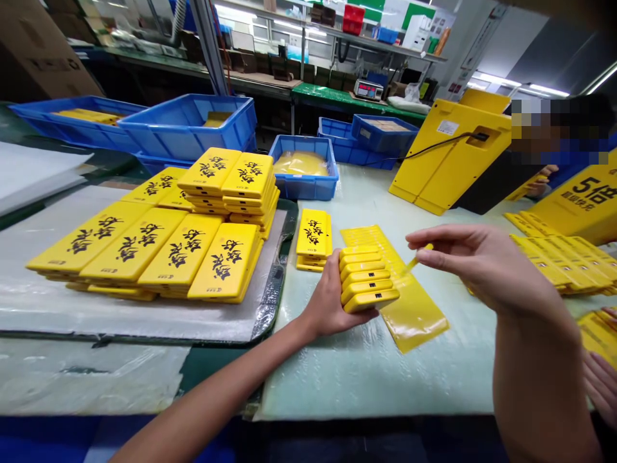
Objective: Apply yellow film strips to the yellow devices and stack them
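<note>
My left hand (321, 302) is wrapped round a row of several yellow power banks (367, 284), tilted so that their narrow ends with small dark ports face me. To the right, my right hand (486, 260) pinches a thin yellow sticker strip (413, 262) between thumb and fingertips, close to the power banks. Below both hands lies a glossy yellow sticker sheet (417, 318) on the pale table mat (337, 373). Just beyond my left hand sits a short pile of yellow power banks (312, 233) with black lettering.
On the left, stacked yellow power banks (130, 241) cover a lined tray (193, 321). Blue bins (193, 132) stand behind. A large yellow box-shaped stand (434, 157) with a cable is at the back right. A co-worker's hand (602, 379) and more yellow units (569, 260) are far right.
</note>
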`<action>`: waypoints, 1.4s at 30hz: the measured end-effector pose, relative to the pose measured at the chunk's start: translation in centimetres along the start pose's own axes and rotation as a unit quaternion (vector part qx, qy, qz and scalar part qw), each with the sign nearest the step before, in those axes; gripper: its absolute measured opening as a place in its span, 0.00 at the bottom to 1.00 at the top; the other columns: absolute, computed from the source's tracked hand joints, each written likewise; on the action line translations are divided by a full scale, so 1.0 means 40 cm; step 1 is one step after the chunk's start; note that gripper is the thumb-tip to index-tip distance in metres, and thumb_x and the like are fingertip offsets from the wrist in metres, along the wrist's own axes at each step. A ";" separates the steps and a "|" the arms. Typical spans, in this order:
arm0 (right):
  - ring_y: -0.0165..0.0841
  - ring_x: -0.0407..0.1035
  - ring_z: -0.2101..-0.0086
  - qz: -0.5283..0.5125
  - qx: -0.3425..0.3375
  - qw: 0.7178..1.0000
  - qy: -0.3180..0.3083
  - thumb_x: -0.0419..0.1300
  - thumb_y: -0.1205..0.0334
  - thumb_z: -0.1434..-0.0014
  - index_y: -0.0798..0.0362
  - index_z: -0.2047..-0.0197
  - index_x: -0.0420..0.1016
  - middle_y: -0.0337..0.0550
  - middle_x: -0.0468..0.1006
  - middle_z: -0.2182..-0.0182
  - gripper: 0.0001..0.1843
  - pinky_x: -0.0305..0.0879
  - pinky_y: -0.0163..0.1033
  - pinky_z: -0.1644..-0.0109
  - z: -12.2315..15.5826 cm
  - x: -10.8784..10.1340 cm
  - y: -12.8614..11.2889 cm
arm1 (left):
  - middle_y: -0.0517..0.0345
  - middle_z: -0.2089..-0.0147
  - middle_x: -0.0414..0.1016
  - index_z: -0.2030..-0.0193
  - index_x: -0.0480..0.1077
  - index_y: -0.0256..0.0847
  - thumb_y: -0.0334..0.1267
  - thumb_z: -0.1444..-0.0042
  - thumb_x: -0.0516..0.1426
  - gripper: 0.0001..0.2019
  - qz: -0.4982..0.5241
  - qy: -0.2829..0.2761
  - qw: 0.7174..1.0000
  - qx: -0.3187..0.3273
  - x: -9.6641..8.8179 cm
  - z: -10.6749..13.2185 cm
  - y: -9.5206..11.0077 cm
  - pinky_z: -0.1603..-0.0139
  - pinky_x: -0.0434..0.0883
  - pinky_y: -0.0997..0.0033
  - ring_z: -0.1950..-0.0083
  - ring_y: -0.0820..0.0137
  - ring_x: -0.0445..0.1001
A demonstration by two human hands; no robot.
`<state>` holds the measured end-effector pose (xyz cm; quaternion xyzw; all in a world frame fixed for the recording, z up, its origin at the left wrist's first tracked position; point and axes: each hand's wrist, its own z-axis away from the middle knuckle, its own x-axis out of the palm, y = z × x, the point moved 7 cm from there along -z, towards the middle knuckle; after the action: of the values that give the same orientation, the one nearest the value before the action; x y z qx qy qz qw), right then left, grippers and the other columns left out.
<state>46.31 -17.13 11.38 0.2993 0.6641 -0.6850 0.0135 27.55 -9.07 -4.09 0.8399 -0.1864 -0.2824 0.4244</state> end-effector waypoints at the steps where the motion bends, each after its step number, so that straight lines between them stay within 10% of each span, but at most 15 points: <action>1: 0.41 0.80 0.61 -0.007 -0.001 1.000 0.011 0.82 0.43 0.57 0.49 0.62 0.91 0.50 0.88 0.58 0.23 0.78 0.43 0.59 0.003 0.006 0.006 | 0.33 0.27 0.63 0.21 0.37 0.44 0.58 0.51 0.74 0.64 0.005 0.000 1.000 -0.003 0.001 0.000 -0.001 0.24 0.61 0.29 0.24 0.37 0.62; 19: 0.29 0.70 0.73 -0.018 0.012 0.999 0.035 0.72 0.64 0.55 0.55 0.71 0.81 0.41 0.79 0.74 0.07 0.66 0.32 0.72 0.031 0.149 -0.014 | 0.34 0.26 0.58 0.21 0.34 0.47 0.61 0.54 0.75 0.67 0.007 -0.007 0.999 -0.034 0.001 0.003 -0.009 0.26 0.64 0.29 0.25 0.38 0.63; 42: 0.30 0.67 0.77 0.118 0.021 0.992 -0.032 0.70 0.58 0.53 0.53 0.74 0.78 0.40 0.75 0.79 0.09 0.60 0.34 0.75 0.005 0.171 -0.016 | 0.35 0.27 0.61 0.21 0.34 0.46 0.61 0.53 0.74 0.67 0.007 -0.028 0.999 -0.031 0.009 0.001 -0.012 0.26 0.63 0.29 0.25 0.37 0.63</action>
<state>40.37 -14.63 9.01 0.3537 0.6089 -0.7015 0.1096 27.83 -9.01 -4.63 0.8168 -0.1949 -0.3085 0.4469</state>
